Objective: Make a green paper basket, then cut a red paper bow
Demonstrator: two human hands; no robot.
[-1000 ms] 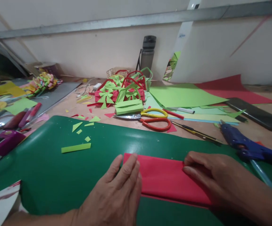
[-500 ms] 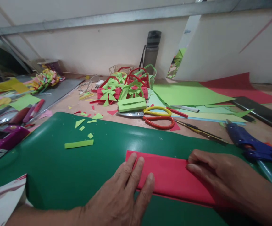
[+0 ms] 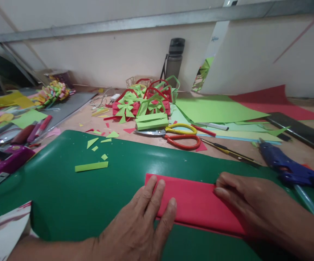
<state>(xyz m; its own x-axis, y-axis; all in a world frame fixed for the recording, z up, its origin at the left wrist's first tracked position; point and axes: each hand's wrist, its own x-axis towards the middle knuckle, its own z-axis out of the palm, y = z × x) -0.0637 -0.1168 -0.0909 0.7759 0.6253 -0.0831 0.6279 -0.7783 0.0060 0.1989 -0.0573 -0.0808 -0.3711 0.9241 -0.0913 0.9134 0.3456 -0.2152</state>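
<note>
A folded strip of red paper [image 3: 192,203] lies on the green mat [image 3: 53,203]. Across its left end rests my left hand [image 3: 143,217], its fingers stretched out and lying flat on the paper. At the other end, the curled fingers of my right hand [image 3: 249,199] pinch the paper's far edge. That hand covers the right end of the strip. A narrow light green paper strip [image 3: 91,166] and several small green scraps [image 3: 92,143] lie on the mat beyond my left hand.
Scissors [image 3: 182,142] with yellow and red handles lie beyond the mat, near small red-and-green paper baskets [image 3: 146,105]. A craft knife [image 3: 231,153] and a blue glue gun [image 3: 287,166] are at the right. Green sheets [image 3: 222,108], a black phone [image 3: 301,130] and a bottle [image 3: 174,61] stand farther back.
</note>
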